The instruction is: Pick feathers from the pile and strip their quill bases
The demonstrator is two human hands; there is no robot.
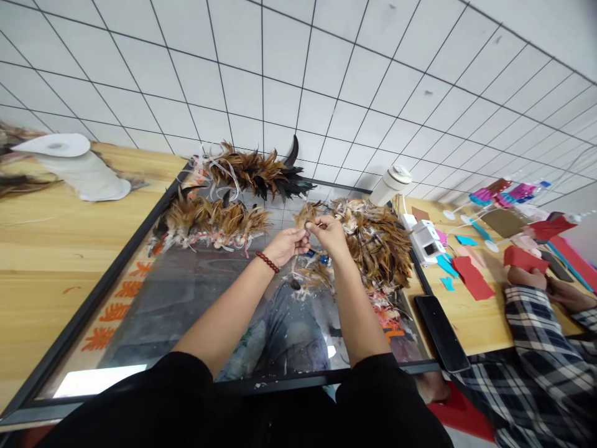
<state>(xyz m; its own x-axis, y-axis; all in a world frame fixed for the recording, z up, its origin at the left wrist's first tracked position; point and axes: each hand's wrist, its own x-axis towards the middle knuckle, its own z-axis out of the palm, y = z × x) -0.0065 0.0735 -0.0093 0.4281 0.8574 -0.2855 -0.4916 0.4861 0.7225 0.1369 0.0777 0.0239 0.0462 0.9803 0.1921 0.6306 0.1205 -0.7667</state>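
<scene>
My sleeves at the bottom edge, both forearms stretched out over the glass surface (pixel 153 311). Left hand (pixel 288 244), bead bracelet (pixel 267 262) at the wrist, is pinched closed on a small brown feather tuft (pixel 305 214); right hand (pixel 330 231) meets it fingertip to fingertip, also closed on the tuft, held just above the glass. I judge this the bundling step: feathers being gathered and bound at the quills. Next move likely calls for a firm pinch so the quills don't slip, and one hand freed for a strip.

Loose feather pile (pixel 377 246) just beyond and right of my hands; strays beneath them clutter the work spot. Two finished feather strings (pixel 219 221) lie farther left. Right: phone (pixel 441 333), red paper pieces (pixel 473 277), a co-worker's plaid sleeve (pixel 536 336). Far back: white cup (pixel 390 184), tiled wall.
</scene>
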